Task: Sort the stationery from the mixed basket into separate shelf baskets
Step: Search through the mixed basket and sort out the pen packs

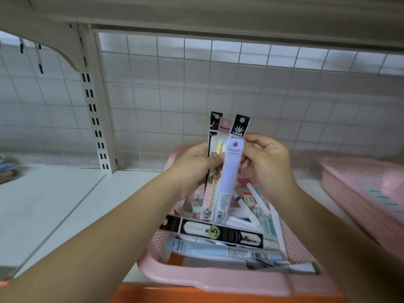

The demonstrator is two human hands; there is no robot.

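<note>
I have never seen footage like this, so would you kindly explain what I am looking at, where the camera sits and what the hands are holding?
There is no machine here: a single camera worn on a person's head looks down at their two bare hands. The left hand grips a fan of pen packets, and the right hand pinches the lilac packet at the front of that fan. Below them is a pink basket full of mixed stationery. A second pink basket stands on the white shelf to the right.
</note>
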